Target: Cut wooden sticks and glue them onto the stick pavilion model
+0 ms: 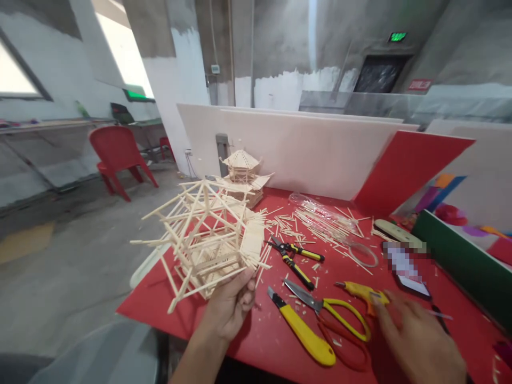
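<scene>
My left hand [236,298] pinches the lower right edge of an openwork pavilion model [204,250] made of thin wooden sticks, holding it tilted over the table's left part. Sticks jut out from its roof and base. At the right, my right hand [418,338], slightly blurred, is on the rear part of a yellow hot glue gun [360,292], its fingers at the orange trigger. The gun's nozzle points left, and a clear glue stick pokes out behind the hand. The grip is partly hidden. Behind the held model stands a tiered wooden pagoda model [241,166].
On the red tabletop [256,330] lie a yellow utility knife [306,333], scissors [316,304], black-and-yellow pliers [294,261], loose sticks [324,221], a tape ring [363,255] and a phone [412,274]. White boards [312,154] stand behind; a green board [460,261] borders the right.
</scene>
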A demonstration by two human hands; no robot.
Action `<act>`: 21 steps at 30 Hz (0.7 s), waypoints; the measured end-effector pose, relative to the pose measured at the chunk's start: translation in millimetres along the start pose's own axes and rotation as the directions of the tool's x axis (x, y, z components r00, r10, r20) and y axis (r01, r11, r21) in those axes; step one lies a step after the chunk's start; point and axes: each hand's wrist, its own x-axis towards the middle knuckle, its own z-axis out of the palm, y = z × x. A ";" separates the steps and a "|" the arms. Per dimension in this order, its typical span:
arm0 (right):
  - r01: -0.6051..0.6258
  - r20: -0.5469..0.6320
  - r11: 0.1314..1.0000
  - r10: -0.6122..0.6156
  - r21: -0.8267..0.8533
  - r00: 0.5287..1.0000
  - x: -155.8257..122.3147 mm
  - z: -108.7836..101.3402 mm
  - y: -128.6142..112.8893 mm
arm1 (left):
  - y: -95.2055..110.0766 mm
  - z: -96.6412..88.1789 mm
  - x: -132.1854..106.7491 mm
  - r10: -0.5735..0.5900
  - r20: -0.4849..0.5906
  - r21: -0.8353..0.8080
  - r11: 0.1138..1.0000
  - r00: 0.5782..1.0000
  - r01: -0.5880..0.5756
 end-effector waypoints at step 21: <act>0.622 -0.422 0.588 -0.457 0.517 0.783 -7.7 1.4 -212.8 | 2.3 -1.0 -9.2 0.146 -0.058 0.046 0.989 0.988 -0.143</act>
